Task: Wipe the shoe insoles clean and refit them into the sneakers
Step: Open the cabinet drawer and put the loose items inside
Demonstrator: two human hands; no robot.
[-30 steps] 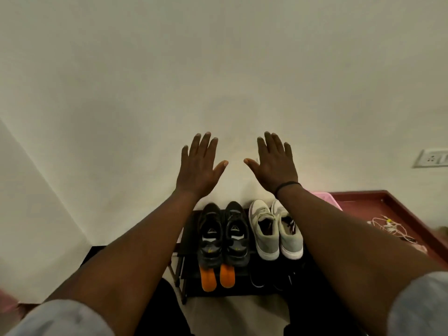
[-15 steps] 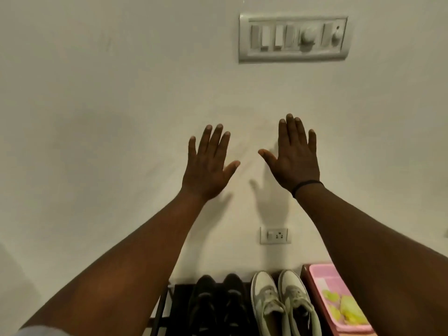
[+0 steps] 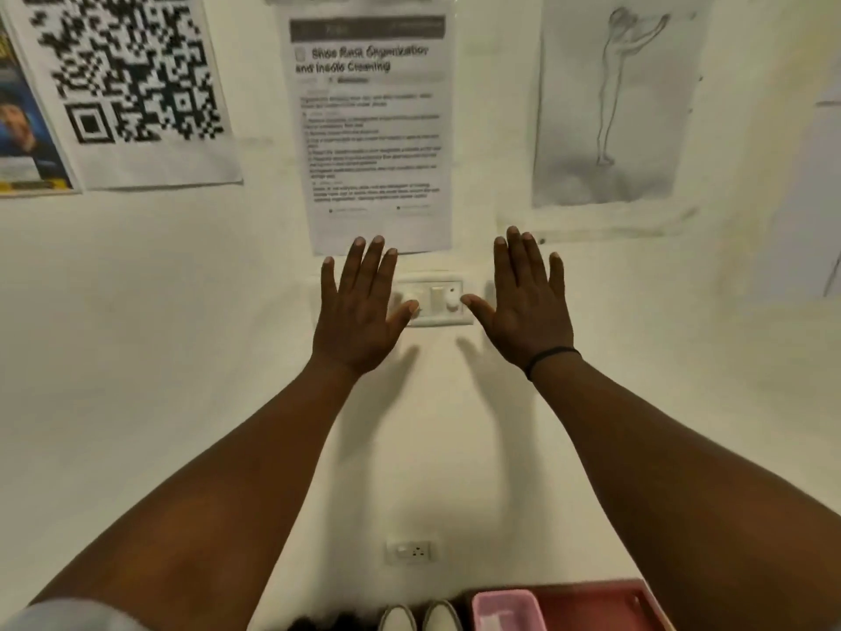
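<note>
Head view: we are holding our left hand [image 3: 359, 314] and right hand [image 3: 528, 307] spread, empty; sneakers [image 3: 418, 618] far below, risking fumbling.

The left hand [image 3: 359, 311] is hiding the left part of the white wall switch plate [image 3: 437, 301]. The bottom edge is cutting off the pale grey sneakers [image 3: 421, 618], leaving only toes showing. The printed instruction sheet [image 3: 374, 129] is blurring below its heading, small text unreadable.
</note>
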